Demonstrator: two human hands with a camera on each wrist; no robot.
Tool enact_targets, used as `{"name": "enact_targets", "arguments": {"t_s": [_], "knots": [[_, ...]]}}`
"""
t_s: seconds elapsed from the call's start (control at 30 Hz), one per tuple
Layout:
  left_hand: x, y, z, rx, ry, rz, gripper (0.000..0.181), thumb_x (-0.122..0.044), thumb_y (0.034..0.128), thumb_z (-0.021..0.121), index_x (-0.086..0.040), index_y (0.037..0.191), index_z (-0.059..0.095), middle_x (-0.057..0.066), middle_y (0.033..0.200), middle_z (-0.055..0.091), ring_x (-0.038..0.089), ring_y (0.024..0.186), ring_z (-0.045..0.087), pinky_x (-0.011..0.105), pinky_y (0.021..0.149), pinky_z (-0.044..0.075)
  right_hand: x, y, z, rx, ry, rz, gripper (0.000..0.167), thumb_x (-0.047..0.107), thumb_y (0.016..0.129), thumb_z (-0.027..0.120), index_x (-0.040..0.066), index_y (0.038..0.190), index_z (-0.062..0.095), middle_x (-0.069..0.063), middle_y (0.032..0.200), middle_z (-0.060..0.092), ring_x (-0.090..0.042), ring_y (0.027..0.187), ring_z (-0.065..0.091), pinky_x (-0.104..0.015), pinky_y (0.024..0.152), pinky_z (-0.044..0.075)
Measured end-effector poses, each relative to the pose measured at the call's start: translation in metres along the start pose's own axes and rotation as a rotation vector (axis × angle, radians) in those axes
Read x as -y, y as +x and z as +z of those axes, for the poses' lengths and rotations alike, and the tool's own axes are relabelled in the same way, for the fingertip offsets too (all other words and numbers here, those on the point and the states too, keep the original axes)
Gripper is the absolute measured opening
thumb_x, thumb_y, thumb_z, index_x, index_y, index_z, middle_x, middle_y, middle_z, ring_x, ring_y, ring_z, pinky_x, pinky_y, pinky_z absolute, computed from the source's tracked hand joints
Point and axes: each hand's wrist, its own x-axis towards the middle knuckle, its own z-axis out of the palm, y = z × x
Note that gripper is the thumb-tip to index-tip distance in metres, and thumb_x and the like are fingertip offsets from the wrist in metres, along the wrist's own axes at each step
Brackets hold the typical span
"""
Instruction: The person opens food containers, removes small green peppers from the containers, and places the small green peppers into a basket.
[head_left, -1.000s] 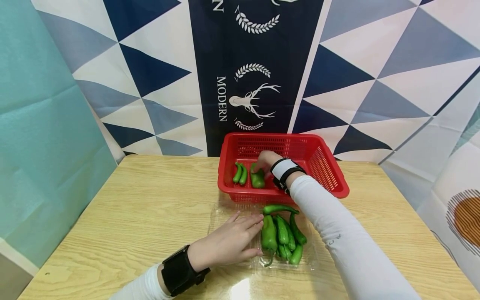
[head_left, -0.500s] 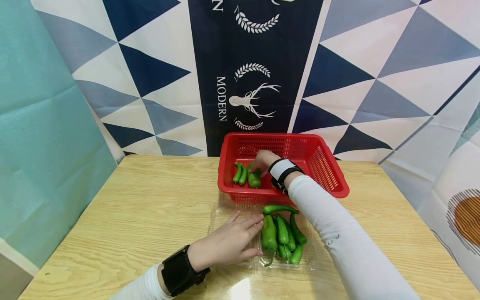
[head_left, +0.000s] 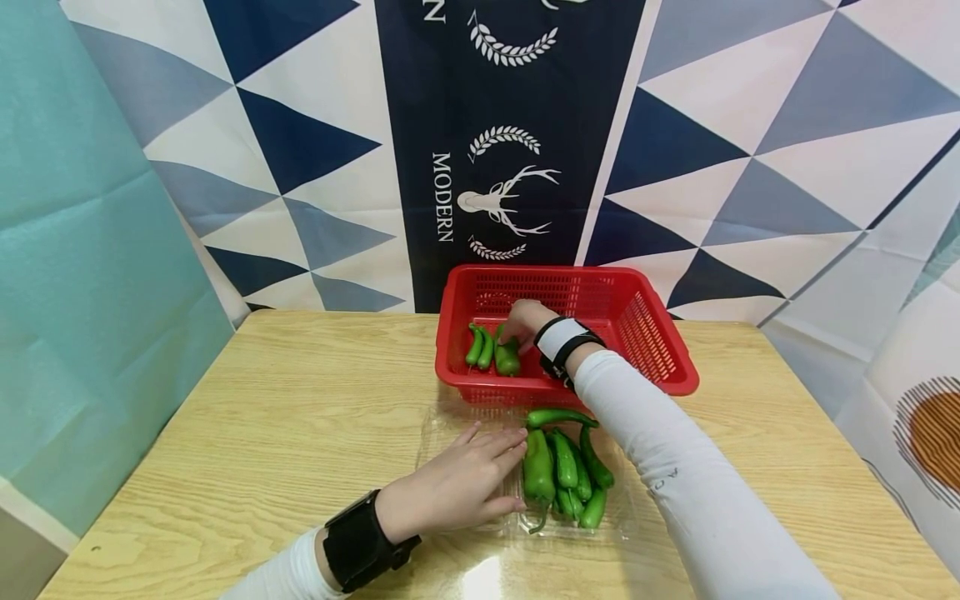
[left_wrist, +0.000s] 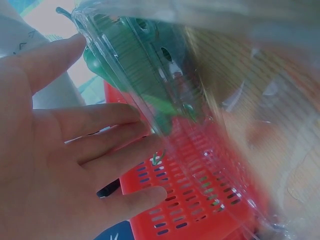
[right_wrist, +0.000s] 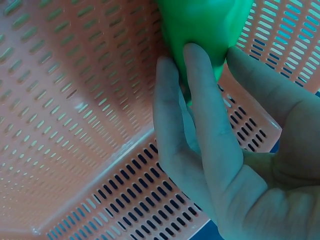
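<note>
My right hand [head_left: 523, 325] reaches into the red basket [head_left: 567, 386] and pinches a thick green pepper [head_left: 507, 360] between thumb and fingers, as the right wrist view shows. Just left of it, two slim green peppers [head_left: 480, 347] lie side by side on the basket floor. My left hand [head_left: 465, 479] rests on the clear plastic container [head_left: 435, 433], fingers straight and their tips by a large green pepper [head_left: 537, 468]. Several green chili peppers [head_left: 572, 471] are heaped beside that pepper, and one long chili [head_left: 561, 418] lies crosswise behind them.
The basket stands at the back of the wooden table [head_left: 300, 417], near a patterned curtain [head_left: 502, 167]. In front of it lies the container. My right forearm crosses over the basket's front rim. A pale teal cloth [head_left: 97, 250] hangs at the left.
My right hand has shifted slightly left inside the basket, bringing the thick pepper closer to the two slim ones. The left hand has stayed in place.
</note>
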Motion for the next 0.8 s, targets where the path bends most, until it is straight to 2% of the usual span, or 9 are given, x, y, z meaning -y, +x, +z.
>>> {"name": "enact_targets", "arguments": {"t_s": [0.07,0.27,0.33,0.43,0.5,0.57,0.67,0.8], "knots": [[0.0,0.0,0.0,-0.003,0.001,0.001,0.066,-0.052,0.0935,0.05,-0.006,0.141,0.045,0.007,0.15,0.039,0.021,0.137,0.038,0.053,0.11,0.031,0.001,0.0,0.001,-0.008,-0.003,0.005,0.063,0.015,0.09,0.064,-0.007,0.14,0.034,-0.021,0.119,0.056,-0.017,0.074,0.069,-0.028,0.077,0.057],[-0.001,0.0,0.0,-0.005,0.002,0.001,0.066,-0.052,0.0934,0.05,-0.006,0.141,0.045,0.007,0.149,0.039,0.021,0.137,0.039,0.053,0.11,0.031,-0.002,0.008,0.001,-0.011,0.017,0.017,0.064,0.012,0.088,0.065,-0.006,0.141,0.034,-0.022,0.12,0.055,-0.025,0.089,0.07,-0.031,0.076,0.058],[-0.001,0.0,0.0,-0.004,0.002,0.001,0.066,-0.052,0.0933,0.05,-0.006,0.141,0.045,0.008,0.149,0.04,0.02,0.137,0.039,0.053,0.11,0.031,-0.006,0.016,0.001,-0.004,0.021,0.011,0.062,0.013,0.086,0.068,-0.005,0.138,0.038,-0.022,0.115,0.057,-0.025,0.082,0.071,-0.03,0.069,0.059],[-0.001,0.0,0.0,-0.005,0.003,0.001,0.066,-0.052,0.0933,0.05,-0.006,0.141,0.045,0.007,0.149,0.04,0.02,0.137,0.038,0.053,0.11,0.031,-0.008,0.022,0.0,-0.013,0.004,0.02,0.052,0.015,0.086,0.068,-0.006,0.129,0.048,-0.02,0.109,0.06,-0.023,0.076,0.071,-0.029,0.065,0.059],[-0.001,0.0,0.0,-0.005,0.005,0.001,0.066,-0.052,0.0933,0.05,-0.006,0.141,0.046,0.007,0.149,0.04,0.02,0.137,0.039,0.053,0.11,0.031,-0.008,0.019,-0.001,-0.024,-0.007,0.024,0.048,0.017,0.086,0.068,-0.006,0.125,0.052,-0.019,0.107,0.062,-0.023,0.076,0.072,-0.029,0.066,0.059],[-0.001,-0.001,-0.001,-0.005,0.005,0.001,0.066,-0.051,0.0934,0.05,-0.006,0.141,0.046,0.007,0.149,0.04,0.019,0.137,0.039,0.053,0.11,0.031,-0.005,0.01,-0.002,-0.036,-0.001,0.037,0.053,0.016,0.088,0.066,-0.005,0.133,0.046,-0.02,0.113,0.06,-0.023,0.082,0.072,-0.03,0.072,0.059],[-0.001,-0.001,-0.001,-0.001,0.002,-0.001,0.066,-0.051,0.0937,0.05,-0.006,0.141,0.045,0.007,0.149,0.04,0.019,0.137,0.038,0.053,0.11,0.031,-0.004,0.0,-0.004,-0.044,-0.009,0.033,0.058,0.018,0.089,0.065,-0.003,0.137,0.042,-0.022,0.119,0.057,-0.023,0.084,0.071,-0.029,0.074,0.058],[-0.001,-0.001,-0.001,-0.001,0.001,-0.001,0.066,-0.052,0.0936,0.05,-0.006,0.141,0.045,0.008,0.15,0.039,0.021,0.137,0.038,0.053,0.111,0.031,-0.006,-0.009,-0.008,-0.06,-0.074,0.011,0.047,0.022,0.089,0.065,-0.002,0.127,0.052,-0.021,0.116,0.061,-0.024,0.089,0.069,-0.029,0.075,0.058]]}}
